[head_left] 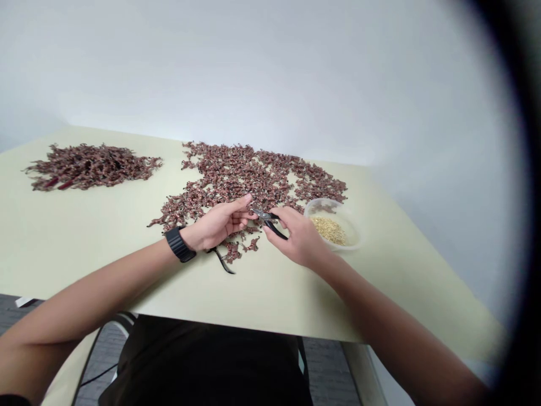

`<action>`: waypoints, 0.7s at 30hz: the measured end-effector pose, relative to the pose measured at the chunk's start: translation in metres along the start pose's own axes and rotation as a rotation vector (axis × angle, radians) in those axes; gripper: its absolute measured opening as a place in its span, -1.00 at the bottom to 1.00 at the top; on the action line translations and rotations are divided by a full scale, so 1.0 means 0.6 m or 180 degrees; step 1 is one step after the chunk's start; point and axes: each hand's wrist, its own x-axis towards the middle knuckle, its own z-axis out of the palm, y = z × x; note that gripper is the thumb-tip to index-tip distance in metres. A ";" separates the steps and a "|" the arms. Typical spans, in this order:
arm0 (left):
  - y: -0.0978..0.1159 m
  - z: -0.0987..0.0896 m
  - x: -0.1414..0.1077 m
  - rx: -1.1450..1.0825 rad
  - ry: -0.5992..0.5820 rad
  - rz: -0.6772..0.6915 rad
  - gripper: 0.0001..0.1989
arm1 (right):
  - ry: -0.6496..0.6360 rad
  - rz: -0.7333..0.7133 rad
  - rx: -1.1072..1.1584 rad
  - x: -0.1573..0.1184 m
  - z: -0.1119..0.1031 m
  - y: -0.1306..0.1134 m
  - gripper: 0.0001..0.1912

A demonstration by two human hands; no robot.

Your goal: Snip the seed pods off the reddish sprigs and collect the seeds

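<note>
My right hand (293, 234) is closed round black-handled pliers (270, 220), whose metal jaws point left toward my left fingertips. My left hand (222, 224), with a black watch band on the wrist, has its fingers curled and pinched at a small reddish-brown piece (252, 213) by the jaws; the piece is partly hidden. Beyond both hands spreads a wide layer of similar reddish-brown pieces (240, 172). Just right of my right hand is a clear round bowl (359, 237) with small gold-coloured bits (329, 230) in it.
A second heap of reddish-brown pieces (95, 164) lies at the left on the pale yellow table (262, 299). Another black-handled tool (224, 263) rests below my left hand, beside a few loose pieces (232, 252). A pale wall (253, 73) stands behind the table.
</note>
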 end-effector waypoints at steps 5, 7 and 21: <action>0.001 0.002 0.000 -0.0012 -0.0002 -0.0012 -0.63 | -0.0004 -0.0015 -0.0008 0.000 -0.003 -0.002 -0.65; 0.001 0.001 0.000 -0.0013 -0.0006 -0.0006 -0.63 | -0.0022 -0.0013 0.0001 0.000 -0.004 -0.004 -0.66; -0.009 -0.011 0.005 0.0325 -0.0039 0.0129 -0.55 | -0.0166 0.0305 0.0255 0.002 -0.008 -0.009 -0.70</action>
